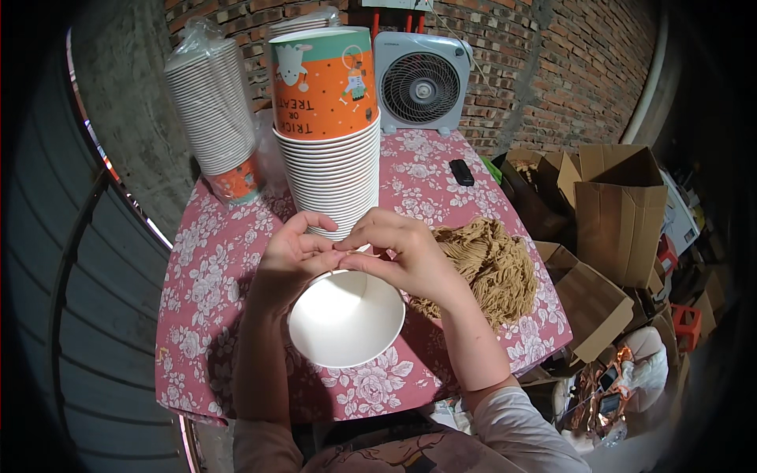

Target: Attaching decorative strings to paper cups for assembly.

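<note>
A white paper bucket (347, 327) stands at the near middle of the table, its open mouth toward me. At its far rim my left hand (298, 251) is closed, thumb and fingertips pinching by the edge. My right hand (392, 246) meets it there, its thumb and fingers pinched together. A short piece of thin tan cord (364, 253) shows faintly between the fingertips; most of it is hidden. Just beyond my hands rises a tall stack of nested paper buckets (327, 169), upside down, the top one orange and green. A heap of tan cords (493, 272) lies beside my right forearm.
The table has a pink floral cloth (371, 386). A plastic-wrapped bucket stack (209, 110) stands at the back left. A grey box fan (423, 87) sits at the back edge, with a small black object (461, 173) nearer. Open cardboard boxes (619, 213) crowd the right side.
</note>
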Motion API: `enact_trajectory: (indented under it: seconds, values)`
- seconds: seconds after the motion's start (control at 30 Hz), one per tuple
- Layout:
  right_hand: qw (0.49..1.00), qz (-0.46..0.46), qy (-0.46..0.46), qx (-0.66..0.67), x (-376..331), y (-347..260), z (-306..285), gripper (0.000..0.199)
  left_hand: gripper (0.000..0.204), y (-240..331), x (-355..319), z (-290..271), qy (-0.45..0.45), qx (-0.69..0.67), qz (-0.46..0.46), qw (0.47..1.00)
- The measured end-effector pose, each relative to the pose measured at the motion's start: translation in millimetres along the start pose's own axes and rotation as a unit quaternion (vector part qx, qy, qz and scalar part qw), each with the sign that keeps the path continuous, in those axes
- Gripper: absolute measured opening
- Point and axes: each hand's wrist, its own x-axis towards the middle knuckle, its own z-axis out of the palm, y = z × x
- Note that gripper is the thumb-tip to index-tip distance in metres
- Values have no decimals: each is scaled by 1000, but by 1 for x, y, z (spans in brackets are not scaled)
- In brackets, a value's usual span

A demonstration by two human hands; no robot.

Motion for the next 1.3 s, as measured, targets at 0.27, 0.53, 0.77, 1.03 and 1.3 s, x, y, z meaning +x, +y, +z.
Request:
enact_trajectory:
  seconds: [0.27, 0.53, 0.77, 1.03, 1.3]
  values:
    - [1000, 21, 0, 1, -1, -1, -8, 16, 42, 7, -3, 6, -15, -28, -19, 999]
    - [1000, 27, -9, -3, 0, -1, -9, 17, 43, 5, -3, 4, -13, -45, -14, 999]
    - [1000, 22, -11, 9, 0, 3, -11, 14, 45, 4, -2, 2, 20, -32, -4, 999]
    - [1000, 20, -10, -8, 0, -2, -8, 13, 46, -1, 1, -3, 14, 1, 26, 1000]
    - [999, 48, 10, -21, 0, -5, -11, 11, 20, 4, -4, 4, 7, 33, -23, 999]
